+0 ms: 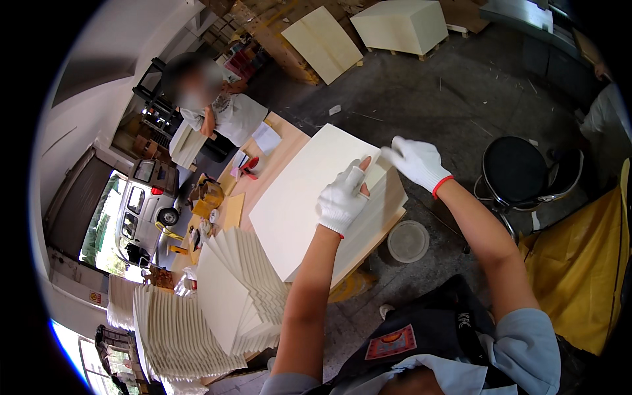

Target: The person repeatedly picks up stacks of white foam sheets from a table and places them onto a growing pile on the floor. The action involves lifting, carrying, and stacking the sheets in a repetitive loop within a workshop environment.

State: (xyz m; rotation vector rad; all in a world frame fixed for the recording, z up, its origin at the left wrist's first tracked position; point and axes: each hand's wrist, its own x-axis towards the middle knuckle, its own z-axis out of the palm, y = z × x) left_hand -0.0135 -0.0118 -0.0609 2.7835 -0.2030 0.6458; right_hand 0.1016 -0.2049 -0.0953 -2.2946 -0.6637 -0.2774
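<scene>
A tall stack of large cream-white sheets [296,210] lies on the wooden table in front of me. My left hand [342,199], in a white knitted glove with bare thumb and fingertip showing, rests over the top sheet near its right side, fingers stretched out. Just off the stack's far right corner is my right hand [419,162], in a white glove with a red cuff. Its fingers reach toward the sheet edge and are slightly blurred; I see nothing held in them. Whether they touch the edge is unclear.
Fanned piles of folded cream sheets [230,289] stand at the left. Tape and tools lie along the wooden table [289,136], with another person [230,118] beyond. A round bucket [408,241], a black stool [515,172] and yellow sheeting [579,263] are at right.
</scene>
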